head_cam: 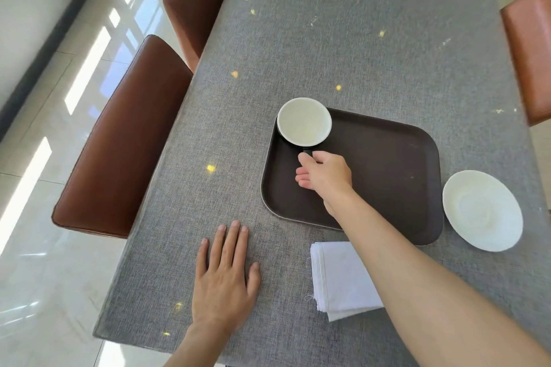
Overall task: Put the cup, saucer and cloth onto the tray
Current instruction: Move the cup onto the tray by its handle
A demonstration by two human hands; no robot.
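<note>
Cup (pixel 304 121) stood upright at the far-left corner of the dark tray (pixel 387 164), rim white, outside dark, its handle pointing back toward the person. Right hand (pixel 326 177) reached across the tray with thumb and fingers closed around that handle; whether the cup's base was fully down on the tray or held just above it could not be told from this view. Left hand (pixel 225 274) lay flat on the desk (pixel 372 39), fingers spread, palm down, holding nothing, near the desk's left edge and well apart from the tray. Saucer (pixel 483 210) sat on the desk just beside the tray's right edge, not on it. Folded white cloth (pixel 343 277) lay on the desk just beside the tray's near edge, partly under the right forearm, long axis running roughly toward and away from the person. Judgement: cup placement was at or near completion; saucer and cloth remained. Governing relation for the following move: the saucer lay to the right of the right hand and nearer that arm, while the cloth lay between the two hands, within likely reach of either.
</note>
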